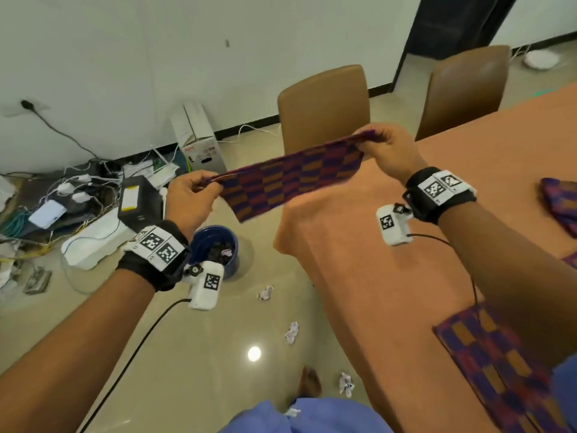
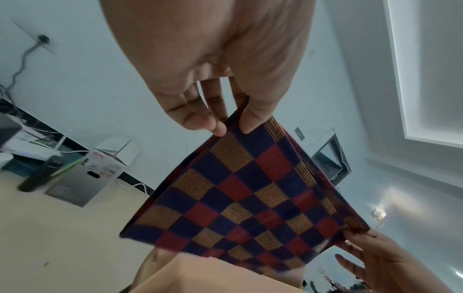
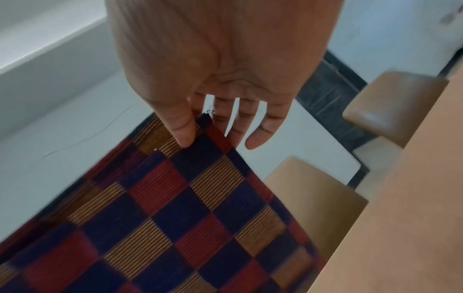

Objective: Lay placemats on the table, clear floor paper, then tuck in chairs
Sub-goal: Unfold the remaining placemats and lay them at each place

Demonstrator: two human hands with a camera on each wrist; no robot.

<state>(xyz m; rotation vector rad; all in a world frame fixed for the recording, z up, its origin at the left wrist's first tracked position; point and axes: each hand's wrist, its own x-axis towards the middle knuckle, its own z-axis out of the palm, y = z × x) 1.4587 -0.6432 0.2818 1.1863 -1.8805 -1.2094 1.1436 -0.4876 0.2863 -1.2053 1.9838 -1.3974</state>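
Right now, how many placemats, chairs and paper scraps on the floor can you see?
Placemats: 3: held, near edge, far right
Chairs: 2
Paper scraps: 4
Total: 9

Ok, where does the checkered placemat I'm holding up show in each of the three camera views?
Head: checkered placemat stretched across the centre, between left hand and right hand.
Left wrist: fills the centre and lower right, pinched at its top corner.
Right wrist: fills the lower left, under the thumb.
Shared landmark: the tan chair behind the placemat, showing in the head and right wrist views.
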